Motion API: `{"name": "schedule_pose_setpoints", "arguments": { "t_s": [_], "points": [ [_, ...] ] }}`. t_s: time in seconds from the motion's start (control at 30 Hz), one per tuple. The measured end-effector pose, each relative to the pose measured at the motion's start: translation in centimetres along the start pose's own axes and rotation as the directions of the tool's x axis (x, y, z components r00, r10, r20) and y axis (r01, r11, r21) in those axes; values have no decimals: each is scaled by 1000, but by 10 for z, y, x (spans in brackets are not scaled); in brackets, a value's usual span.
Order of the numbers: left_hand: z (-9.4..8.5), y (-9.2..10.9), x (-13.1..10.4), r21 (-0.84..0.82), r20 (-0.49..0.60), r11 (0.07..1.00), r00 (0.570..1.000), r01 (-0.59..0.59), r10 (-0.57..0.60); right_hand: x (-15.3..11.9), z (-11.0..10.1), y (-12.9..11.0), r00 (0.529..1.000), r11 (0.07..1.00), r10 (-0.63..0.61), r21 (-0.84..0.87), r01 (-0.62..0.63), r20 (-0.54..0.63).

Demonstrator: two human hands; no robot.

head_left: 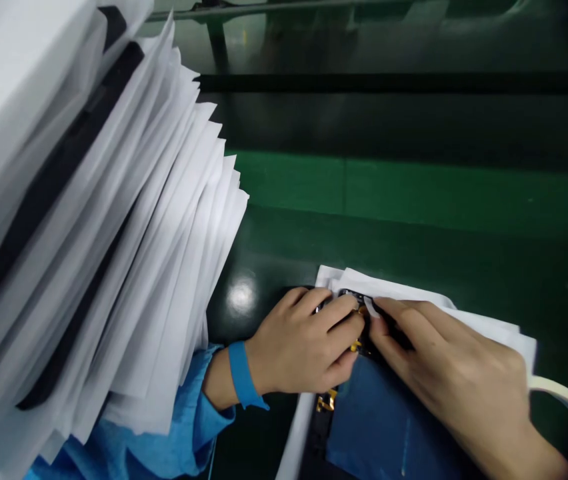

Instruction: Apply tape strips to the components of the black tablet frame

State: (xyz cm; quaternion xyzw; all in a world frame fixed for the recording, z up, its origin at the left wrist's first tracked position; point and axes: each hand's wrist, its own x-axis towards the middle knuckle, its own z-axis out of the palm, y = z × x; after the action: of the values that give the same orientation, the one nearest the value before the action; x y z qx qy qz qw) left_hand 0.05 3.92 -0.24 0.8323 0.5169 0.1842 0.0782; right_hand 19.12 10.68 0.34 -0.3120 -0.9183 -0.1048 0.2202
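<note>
A dark electronic device (369, 420) with a blue panel and gold-coloured parts lies on white sheets (494, 327) at the lower right. My left hand (309, 340), with a blue band (243, 373) at the wrist, rests its curled fingers on the device's upper left part. My right hand (459, 367) pinches a small whitish strip (371, 307) between thumb and index finger, close to the device's top edge. The fingertips of both hands nearly meet and cover part of the device.
A tall stack of white sleeves (164, 220) with dark items between them fills the left side. The green tabletop (289, 233) has a dark raised edge behind it. A pale band (564, 397) curves away at the right.
</note>
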Motion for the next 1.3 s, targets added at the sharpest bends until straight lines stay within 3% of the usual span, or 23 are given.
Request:
{"name": "schedule_pose_setpoints", "arguments": {
  "t_s": [0.77, 1.03, 1.2, 1.3],
  "points": [
    [3, 1, -1, -36, -79, 999, 997, 7, -10, -1, 0, -2, 996, 995, -81, -46, 83, 42],
    [3, 0, -3, -50, -56, 998, 998, 23, -26, 7, -10, -12, 954, 956, -194, -174, 236, 230],
    [-1, -1, -2, -56, -74, 998, 997, 15, -19, 3, -12, -24, 959, 976, -122, -146, 163, 257],
    [-3, -3, 1, -24, -54, 1000, 999, -9, 7, -10, -24, -26, 958, 995, -86, -29, 98, 273]
  ]
}}
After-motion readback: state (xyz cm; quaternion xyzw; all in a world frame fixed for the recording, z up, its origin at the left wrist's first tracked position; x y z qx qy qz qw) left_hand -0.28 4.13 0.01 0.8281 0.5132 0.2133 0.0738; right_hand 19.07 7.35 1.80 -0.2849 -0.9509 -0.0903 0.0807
